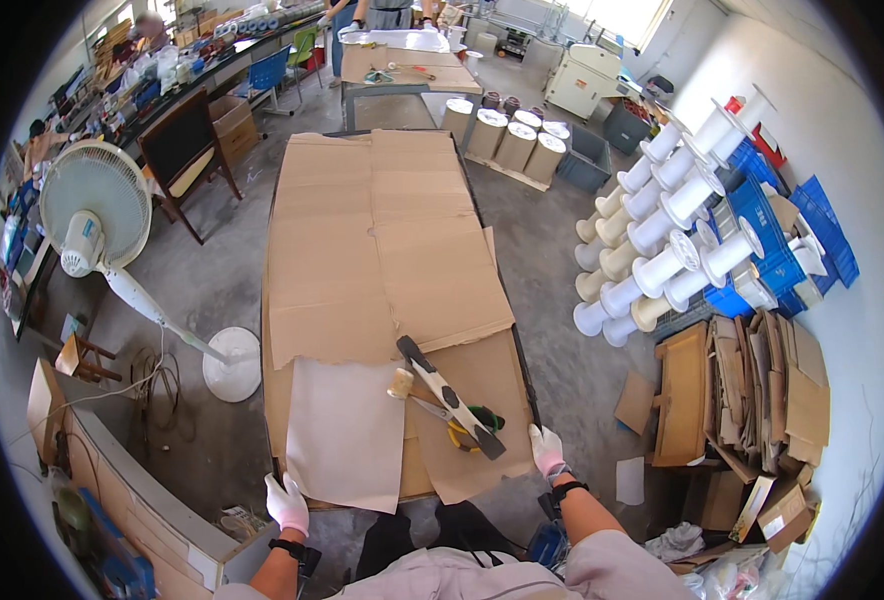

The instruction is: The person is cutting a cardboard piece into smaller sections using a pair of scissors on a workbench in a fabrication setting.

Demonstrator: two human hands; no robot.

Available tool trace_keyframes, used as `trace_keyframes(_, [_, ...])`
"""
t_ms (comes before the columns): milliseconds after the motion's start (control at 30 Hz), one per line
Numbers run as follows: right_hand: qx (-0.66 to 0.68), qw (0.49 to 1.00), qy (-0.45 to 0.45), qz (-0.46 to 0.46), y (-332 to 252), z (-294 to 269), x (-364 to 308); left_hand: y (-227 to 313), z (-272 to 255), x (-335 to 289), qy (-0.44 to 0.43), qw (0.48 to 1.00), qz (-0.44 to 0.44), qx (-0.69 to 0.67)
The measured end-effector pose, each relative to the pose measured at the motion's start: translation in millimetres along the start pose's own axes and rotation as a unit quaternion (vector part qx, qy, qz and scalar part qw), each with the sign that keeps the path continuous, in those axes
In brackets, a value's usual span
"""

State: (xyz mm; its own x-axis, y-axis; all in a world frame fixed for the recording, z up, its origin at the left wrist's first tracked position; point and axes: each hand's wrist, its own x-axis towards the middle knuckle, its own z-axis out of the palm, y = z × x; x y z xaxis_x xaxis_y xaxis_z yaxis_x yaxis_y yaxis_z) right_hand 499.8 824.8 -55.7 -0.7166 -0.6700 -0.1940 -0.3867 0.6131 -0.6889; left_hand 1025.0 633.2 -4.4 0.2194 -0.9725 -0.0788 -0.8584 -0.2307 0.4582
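Observation:
A long table covered with brown cardboard [372, 240] stretches away in front of me. My left hand [288, 505], in a pale glove, is closed around the dark frame at the table's near left corner. On the opposite side my right hand [548, 452], gloved too, grips the dark frame [522, 385] near the right corner. Between them lies a pale paper sheet [345, 430]. Beside it, a black and off-white spirit level [442, 388] rests across a mallet [400, 384] and a tool with yellow and green handles [459, 436], whose kind is partly hidden.
A standing fan [232, 362] is on the left, near a dark chair [190, 150]. White spools [667, 262] are stacked at the right, above folded cardboard [752, 390]. Wrapped cylinders [515, 148] and a grey bin [584, 160] stand beyond. A person [392, 15] is at the far table.

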Motion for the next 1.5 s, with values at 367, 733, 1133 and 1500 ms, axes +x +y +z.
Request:
trace_keyframes(367, [0.021,0.999,-0.024,-0.022,34.6,-36.6,48.7,27.8,22.3,-36.8,0.038,0.998,0.018,0.04])
trace_keyframes(733, [-0.025,0.999,0.001,0.027,92.8,-86.6,-2.9,12.2,51.5,-143.0,0.047,0.999,-0.021,0.019])
trace_keyframes(1133, [0.081,0.956,0.249,0.129,154.7,-109.2,-75.9,5.5,50.0,-224.8,-0.182,0.983,-0.009,-0.03])
trace_keyframes(1500, [0.178,0.971,0.038,0.152,112.7,7.2,-326.0,32.1,59.4,-265.2,-0.501,0.849,0.16,-0.042])
